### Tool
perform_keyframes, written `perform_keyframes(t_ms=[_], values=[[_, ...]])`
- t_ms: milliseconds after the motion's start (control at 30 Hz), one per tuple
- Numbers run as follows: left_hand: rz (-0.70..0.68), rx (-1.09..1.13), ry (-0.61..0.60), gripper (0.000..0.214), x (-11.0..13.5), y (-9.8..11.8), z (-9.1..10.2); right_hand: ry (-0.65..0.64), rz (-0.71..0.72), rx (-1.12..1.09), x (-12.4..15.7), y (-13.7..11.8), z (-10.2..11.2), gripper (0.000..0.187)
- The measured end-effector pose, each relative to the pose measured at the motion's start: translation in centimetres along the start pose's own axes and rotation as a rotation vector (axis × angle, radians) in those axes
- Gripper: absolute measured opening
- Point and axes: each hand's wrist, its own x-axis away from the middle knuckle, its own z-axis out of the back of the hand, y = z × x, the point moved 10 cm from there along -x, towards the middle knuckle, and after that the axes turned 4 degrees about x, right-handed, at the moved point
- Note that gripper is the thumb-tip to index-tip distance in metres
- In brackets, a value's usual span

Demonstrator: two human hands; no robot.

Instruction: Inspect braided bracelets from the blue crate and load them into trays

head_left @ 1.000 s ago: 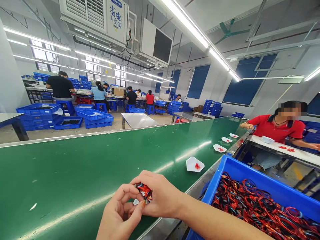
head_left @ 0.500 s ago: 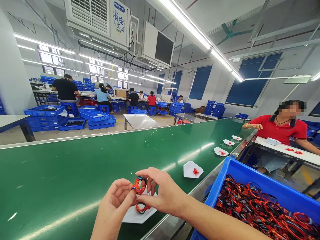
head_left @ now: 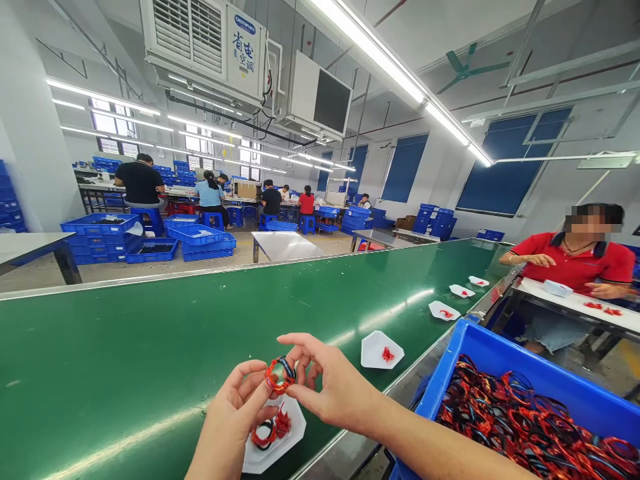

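Note:
Above the green belt I hold a small ring-shaped coil of red, orange and black wire between both hands. My left hand pinches its left side with thumb and fingers. At its right edge, my right hand has its thumb and curled fingers on the coil, the index finger raised higher. Below the hands lies a white angular tray, partly hidden by my left hand. In it are a second wire coil and a bunch of small red pieces.
More white trays with red pieces line the green belt. A blue bin full of similar coils stands at right, under my right forearm. Beyond it a person in red sits at a side table. Others work in the background.
The held coil has turned to show its ring more openly. The tray below has slid left and toward me, showing more red pieces, and the tray behind it has shifted slightly left.

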Motion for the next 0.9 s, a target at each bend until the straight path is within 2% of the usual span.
perform_keyframes(t_ms=[367, 467, 567, 633, 700, 800, 900], values=[[-0.126, -0.095, 0.076, 0.039, 0.3, 1.1, 0.5, -0.023, 0.067, 0.124, 0.2, 0.1, -0.5, 0.056], [-0.165, -0.124, 0.107, 0.041, 0.8, 1.8, 0.5, -0.003, 0.069, 0.155, -0.1, -0.2, 1.5, 0.052], [-0.157, -0.179, 0.128, 0.043, 1.1, 2.0, 0.6, -0.011, 0.050, 0.293, -0.7, -0.2, 5.4, 0.042], [-0.104, -0.252, 0.111, 0.043, 1.1, 1.4, 0.4, -0.041, -0.047, 0.432, -0.7, 1.4, 8.1, 0.036], [-0.080, -0.318, 0.070, 0.039, 1.1, 0.9, 0.0, -0.086, -0.194, 0.538, -0.2, 4.1, 10.2, 0.035], [-0.126, -0.358, -0.026, 0.036, 1.0, 0.4, -0.9, -0.145, -0.339, 0.598, 1.5, 8.0, 11.2, 0.036], [-0.127, -0.406, -0.120, 0.037, 0.9, -0.7, -1.5, -0.133, -0.368, 0.600, 3.2, 9.3, 11.8, 0.038]])
